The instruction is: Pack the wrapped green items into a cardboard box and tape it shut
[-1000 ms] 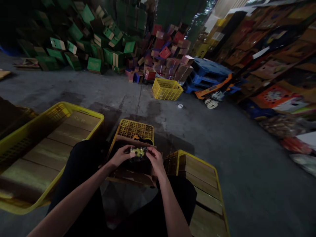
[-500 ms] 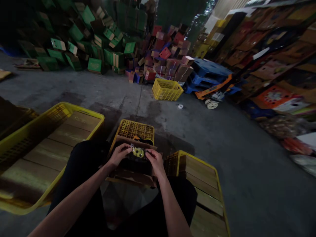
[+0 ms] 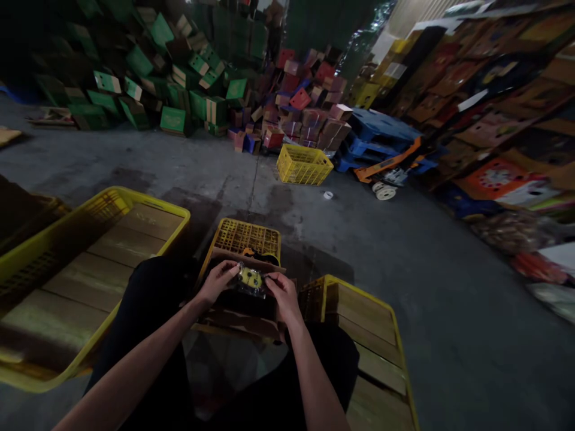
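Observation:
Between my hands is a small yellow item with dark spots in a clear plastic bag (image 3: 250, 278); its exact kind I cannot make out. My left hand (image 3: 218, 281) pinches the bag at its left end. At the right end, my right hand (image 3: 282, 290) grips it with thumb and fingers. Below lies an open cardboard box (image 3: 251, 321) with a dark inside, resting on a yellow crate (image 3: 248, 232). A black and orange thing (image 3: 260, 256) lies just behind the box flap.
A large yellow crate of flat cartons (image 3: 175, 215) stands to my left, another crate with cartons (image 3: 395, 317) to my right. Ahead are a yellow basket (image 3: 304, 164), a white roll (image 3: 328, 195), blue pallets (image 3: 381, 129), an orange pallet jack (image 3: 390, 161) and heaped green boxes (image 3: 173, 120).
The bagged yellow item has tilted a little between my hands, and its clear plastic shows more at the lower edge. Both hands stay almost in place.

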`<state>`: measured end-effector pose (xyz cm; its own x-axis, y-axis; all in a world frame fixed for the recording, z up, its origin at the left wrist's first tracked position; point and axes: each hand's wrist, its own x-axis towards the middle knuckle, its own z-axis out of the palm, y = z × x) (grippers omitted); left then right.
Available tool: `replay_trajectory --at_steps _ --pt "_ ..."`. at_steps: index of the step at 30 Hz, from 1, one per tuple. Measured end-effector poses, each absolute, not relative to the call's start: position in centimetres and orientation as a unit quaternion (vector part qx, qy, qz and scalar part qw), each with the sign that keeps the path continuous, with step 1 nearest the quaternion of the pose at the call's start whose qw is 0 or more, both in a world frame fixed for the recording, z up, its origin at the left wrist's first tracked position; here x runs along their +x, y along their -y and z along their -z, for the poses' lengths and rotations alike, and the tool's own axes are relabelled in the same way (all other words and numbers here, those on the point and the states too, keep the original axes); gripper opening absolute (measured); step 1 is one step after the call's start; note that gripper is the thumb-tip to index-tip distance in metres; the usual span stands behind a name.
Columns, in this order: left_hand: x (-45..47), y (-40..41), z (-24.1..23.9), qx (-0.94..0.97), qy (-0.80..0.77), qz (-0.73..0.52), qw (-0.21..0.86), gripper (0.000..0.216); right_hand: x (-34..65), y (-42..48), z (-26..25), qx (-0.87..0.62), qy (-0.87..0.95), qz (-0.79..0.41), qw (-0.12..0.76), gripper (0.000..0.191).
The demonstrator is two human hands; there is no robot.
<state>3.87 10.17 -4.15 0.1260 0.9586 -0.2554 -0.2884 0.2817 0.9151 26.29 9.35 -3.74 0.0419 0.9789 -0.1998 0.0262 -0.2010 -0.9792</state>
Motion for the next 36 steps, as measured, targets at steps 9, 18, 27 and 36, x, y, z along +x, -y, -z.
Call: replay_trajectory --at_steps 9,18,27,36 --pt "4.0 -10.2 4.7 0.299 -0.487 -0.425 0.702 0.059 26.1 -9.1 2.5 -0.571 0.500 -0.456 0.464 0.027" --pt "3.8 -9.9 4.1 0.315 -0.383 -0.390 0.776 0.059 24.8 -8.2 1.5 -0.472 0.663 -0.434 0.387 0.011" --pt "3.3 -10.6 2.1 0.285 -0.347 -0.438 0.779 0.049 24.1 -6.1 -1.0 -0.427 0.752 -0.354 0.356 0.016" --pt "7.4 -16.8 -8.0 0.125 -0.230 -0.504 0.823 0.021 16.3 -2.8 -0.8 -0.309 0.920 -0.135 0.201 0.013"
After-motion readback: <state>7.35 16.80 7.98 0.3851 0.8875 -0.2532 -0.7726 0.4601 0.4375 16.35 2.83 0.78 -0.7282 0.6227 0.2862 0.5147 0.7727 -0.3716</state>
